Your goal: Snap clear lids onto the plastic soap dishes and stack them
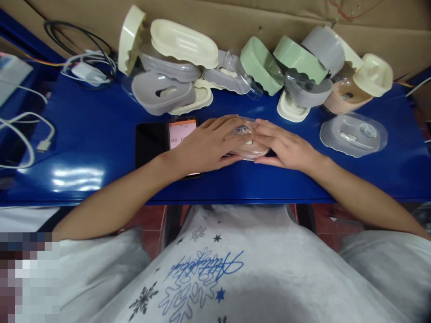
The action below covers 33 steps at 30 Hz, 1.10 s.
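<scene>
A pink box [258,148] is being clasped between left hand [215,141] and right hand [284,146], at twelve o'clock ahead over the worktop [266,186]; its clear cover [249,157] is apparently being worked, steady gripping being called for next.

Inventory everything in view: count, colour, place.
Covered container: 1, pinkish, front centre
Phone: 1, black, lit screen, left of container
Covered piece: 1, grey, front right
Green parts: 2, pale green, rear
Grey parts: several, grey, along rear
Cream parts: several, cream, along rear
Clear covers: several, colourless, rear
Tan tray: 1, tan, rear right
Adapter: 1, white, rear left
Cables: several, white and black, left
Box: 1, white, left edge
Tabletop: 1, blue, middle
Backing: 1, brown, behind
Floor tiles: several, red, below
Shirt: 1, whitish, bottom
Left hand: 1, bare, on container
Right hand: 1, bare, on container
</scene>
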Tool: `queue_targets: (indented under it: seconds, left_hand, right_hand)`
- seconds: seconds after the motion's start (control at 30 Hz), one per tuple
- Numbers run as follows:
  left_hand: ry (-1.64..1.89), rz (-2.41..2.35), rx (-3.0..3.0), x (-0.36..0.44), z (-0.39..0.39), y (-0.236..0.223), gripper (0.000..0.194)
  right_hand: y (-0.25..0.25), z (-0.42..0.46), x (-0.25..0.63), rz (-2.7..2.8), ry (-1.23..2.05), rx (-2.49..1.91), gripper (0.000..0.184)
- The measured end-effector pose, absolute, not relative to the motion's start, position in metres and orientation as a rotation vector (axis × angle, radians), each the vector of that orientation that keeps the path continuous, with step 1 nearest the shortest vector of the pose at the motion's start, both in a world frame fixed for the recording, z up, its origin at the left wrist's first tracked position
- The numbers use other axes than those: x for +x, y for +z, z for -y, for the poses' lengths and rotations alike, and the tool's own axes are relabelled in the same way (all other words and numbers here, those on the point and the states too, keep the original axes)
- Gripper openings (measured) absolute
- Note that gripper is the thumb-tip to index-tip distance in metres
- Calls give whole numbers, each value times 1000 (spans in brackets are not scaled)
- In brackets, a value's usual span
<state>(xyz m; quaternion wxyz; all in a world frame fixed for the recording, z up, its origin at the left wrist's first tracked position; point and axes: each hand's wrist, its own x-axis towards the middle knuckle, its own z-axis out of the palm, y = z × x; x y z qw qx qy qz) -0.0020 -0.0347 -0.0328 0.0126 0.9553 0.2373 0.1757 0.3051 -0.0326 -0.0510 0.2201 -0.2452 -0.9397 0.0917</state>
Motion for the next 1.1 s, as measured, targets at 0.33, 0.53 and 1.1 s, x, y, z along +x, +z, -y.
queue_targets:
  seconds: [0.33, 0.53, 1.1]
  left_hand:
    - [571, -757, 2908, -1, 33, -31, 55]
    - [576, -592, 2979, -2, 36, -27, 54]
    - [562, -470, 3043, 7, 58, -19, 45]
  right_hand:
    - [-47, 30, 304, 2518, 465, -674, 62]
    - [-33, 36, 303, 2487, 420, -650, 50]
    - [-30, 24, 307, 2267, 311, -828, 29]
